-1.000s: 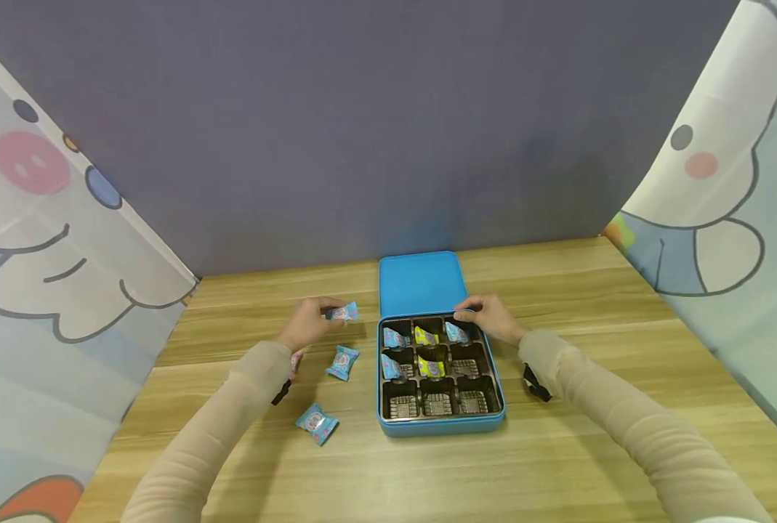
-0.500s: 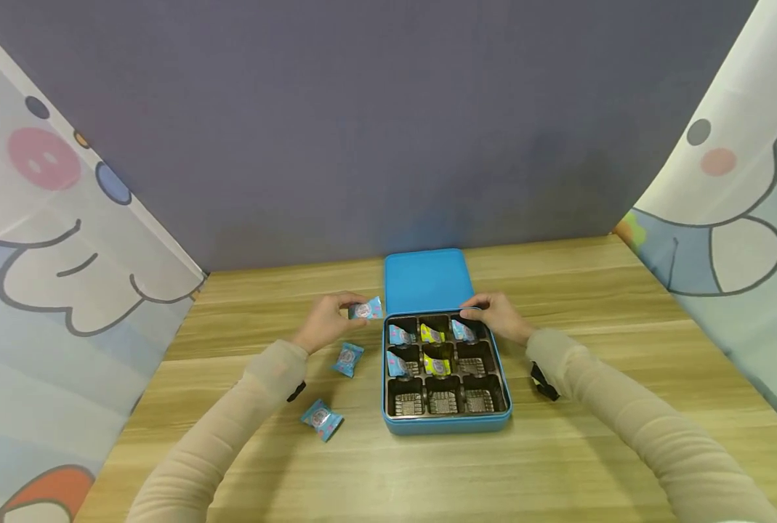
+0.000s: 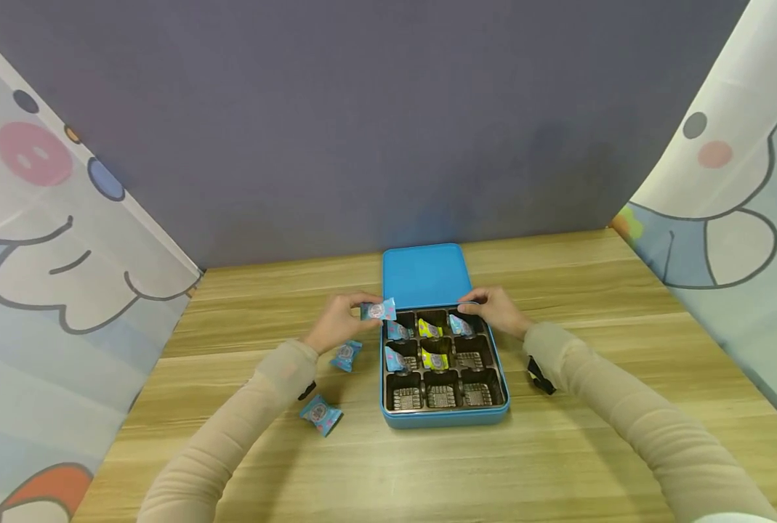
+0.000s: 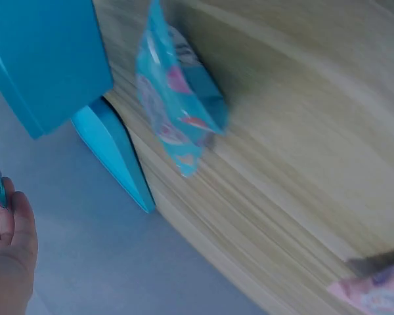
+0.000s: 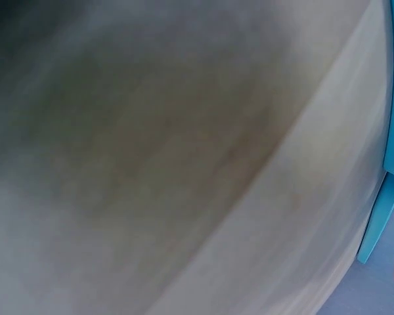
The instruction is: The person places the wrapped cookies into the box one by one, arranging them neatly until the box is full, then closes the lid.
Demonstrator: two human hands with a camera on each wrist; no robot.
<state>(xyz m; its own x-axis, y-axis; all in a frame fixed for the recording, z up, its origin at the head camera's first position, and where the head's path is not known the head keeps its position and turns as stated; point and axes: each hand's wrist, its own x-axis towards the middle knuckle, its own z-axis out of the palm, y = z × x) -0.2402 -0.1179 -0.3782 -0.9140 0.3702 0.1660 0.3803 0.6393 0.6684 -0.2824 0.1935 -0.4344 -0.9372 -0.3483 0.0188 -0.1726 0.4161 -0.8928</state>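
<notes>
Blue packet [image 3: 378,310] was up in the air at the far-left corner of the box [image 3: 447,419], pinched at one end by the left hand [image 3: 344,319], so those fingers were narrow, on the wrapper. Right hand [image 3: 496,311] rested at the far-right corner, by the lid [image 3: 424,274]; thumb and fingers sat close to the rim, but I couldn't tell whether they gripped it.

Contents: far row filled, blue-yellow-blue; middle row blue, then a yellow packet [image 3: 435,360], right slot bare; whole near row bare.

Risks, as I judged them. Held packet hung nearest a taken slot, so letting go there would probably pile it on the packet [image 3: 398,330] below, or tip it off the rim. Only one end was pinched; slick-looking wrapper might twist or slide out. If the right hand wasn't gripping, a bump from the left could skid the box on the surface [image 3: 493,472].

Left forearm also passed close to two loose packets, one just beyond the wrist [image 3: 345,356], one nearer the person [image 3: 321,415]; a low sweep could knock either. Pink packet [image 4: 383,296], left wrist view only, partly cut off, could get overlooked.
</notes>
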